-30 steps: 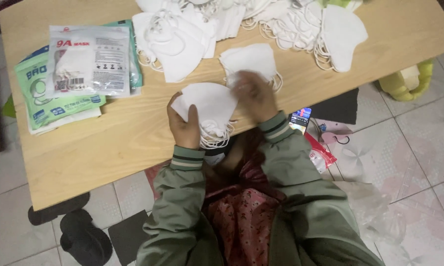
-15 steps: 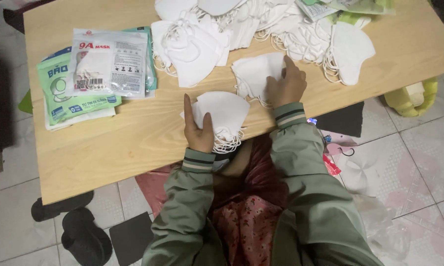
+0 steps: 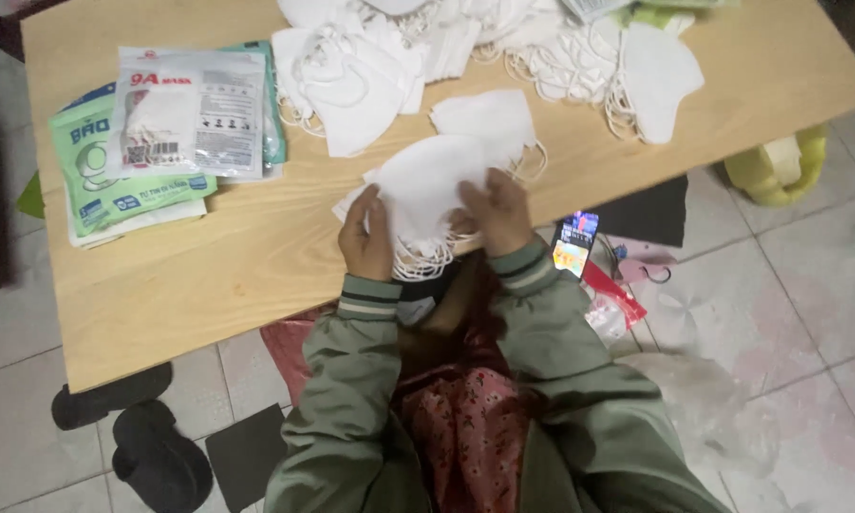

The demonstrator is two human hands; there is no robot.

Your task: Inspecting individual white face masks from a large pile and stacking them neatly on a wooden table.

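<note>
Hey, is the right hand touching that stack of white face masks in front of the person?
Touching. The head view shows the right hand resting on the stack of white masks, fingers overlapping its edge.

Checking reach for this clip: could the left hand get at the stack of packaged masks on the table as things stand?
Probably yes, once freed. The left hand now holds the stack of white masks together with the right hand. Only bare table lies between it and the packaged masks.

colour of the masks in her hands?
White stack of masks, held by both hands; head view.
</note>
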